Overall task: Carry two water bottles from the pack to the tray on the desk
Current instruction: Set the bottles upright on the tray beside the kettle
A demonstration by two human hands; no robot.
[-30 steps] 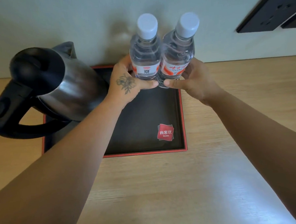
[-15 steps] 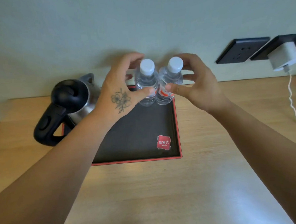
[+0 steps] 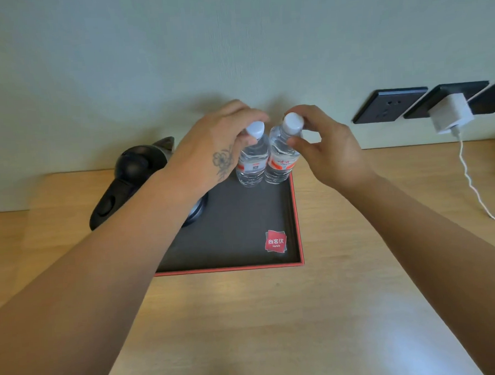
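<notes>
Two clear water bottles stand upright, side by side and touching, in the far right corner of a dark tray with a red rim. The tray sits on a light wood counter against a pale wall.

The left hand, with a flower tattoo on its back, curls over the left bottle. Its fingers arch above the white cap and its thumb lies at the neck, so its grip looks loosely closed around the top of that bottle; whether it presses firmly cannot be told.

The right hand reaches in from the right of the right bottle. Its fingertips touch the white cap and its thumb rests on the shoulder just below, a narrow grip on the bottle's top.

Both bottle bodies lie below and between the two hands, their red and white labels facing the camera.

To the left of the left hand, partly hidden by that forearm, a steel kettle with a black lid and handle sits on the tray's left side. Nearer the camera than the hands, a red logo marks the tray floor. Well to the right of the right hand, dark wall sockets hold a white charger with a cable trailing onto the counter.
</notes>
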